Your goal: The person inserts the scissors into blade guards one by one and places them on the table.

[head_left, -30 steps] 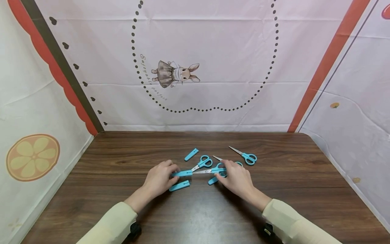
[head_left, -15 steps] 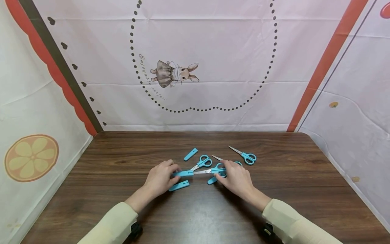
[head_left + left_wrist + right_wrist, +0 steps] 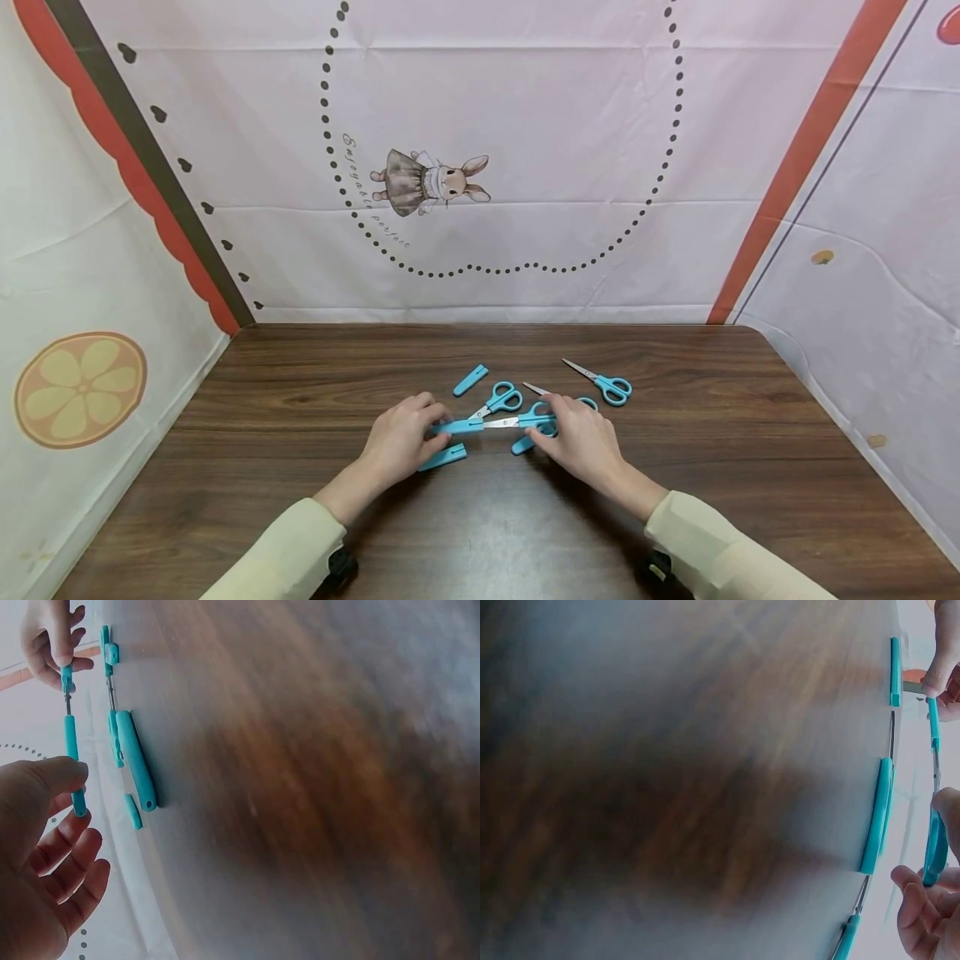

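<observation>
My left hand (image 3: pixel 401 435) pinches a light-blue blade cover (image 3: pixel 462 426) between thumb and fingers. In my right hand (image 3: pixel 587 440) are scissors (image 3: pixel 501 422) with light-blue handles, gripped at the finger loops and pointing left. Their blade tips are hidden inside the cover's mouth, while bare metal shows between cover and handle. In the left wrist view, the cover (image 3: pixel 71 739) and scissors line up, raised off the table. The right wrist view shows my right thumb and fingers around the scissors handle (image 3: pixel 935 844). Just in front of my left fingers lies another cover (image 3: pixel 446 456).
On the brown table (image 3: pixel 480 533), scissors (image 3: pixel 506 397) lie behind the held pair, with a cover (image 3: pixel 470 380) farther back. More scissors (image 3: pixel 615 390) sit back right. A third pair (image 3: pixel 535 388) is partly hidden behind my right hand, and a cover (image 3: pixel 523 444) lies below it.
My left hand has moved slightly right with the blade cover, and less bare blade shows between cover and handle. The right hand has stayed nearly still.
</observation>
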Demonstrator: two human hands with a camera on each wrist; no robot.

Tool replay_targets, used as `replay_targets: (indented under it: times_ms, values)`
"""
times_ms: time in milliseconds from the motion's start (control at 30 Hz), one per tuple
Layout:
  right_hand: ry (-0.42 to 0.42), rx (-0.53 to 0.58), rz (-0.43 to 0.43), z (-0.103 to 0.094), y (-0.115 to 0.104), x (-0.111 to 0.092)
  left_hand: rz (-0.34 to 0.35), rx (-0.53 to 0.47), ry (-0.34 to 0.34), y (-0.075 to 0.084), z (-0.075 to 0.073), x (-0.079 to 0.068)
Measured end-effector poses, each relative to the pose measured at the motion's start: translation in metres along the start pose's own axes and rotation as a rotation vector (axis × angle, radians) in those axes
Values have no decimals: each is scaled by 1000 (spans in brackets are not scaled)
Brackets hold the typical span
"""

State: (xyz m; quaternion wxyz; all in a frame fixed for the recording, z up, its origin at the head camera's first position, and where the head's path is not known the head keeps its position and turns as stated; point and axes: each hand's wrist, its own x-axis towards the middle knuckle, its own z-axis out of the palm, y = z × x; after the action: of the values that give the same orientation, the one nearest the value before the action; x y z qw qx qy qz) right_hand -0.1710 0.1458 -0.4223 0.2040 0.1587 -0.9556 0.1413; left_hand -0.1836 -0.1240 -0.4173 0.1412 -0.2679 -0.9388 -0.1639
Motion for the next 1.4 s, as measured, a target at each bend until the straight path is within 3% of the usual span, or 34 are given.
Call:
replay_targets:
  times_ms: [867, 1400]
  values:
    - [-53, 82, 110, -1, -5, 0, 23, -48, 48, 11, 4, 3]
    - [-56, 58, 98, -6, -8, 3, 59, -51, 73, 14, 4, 8]
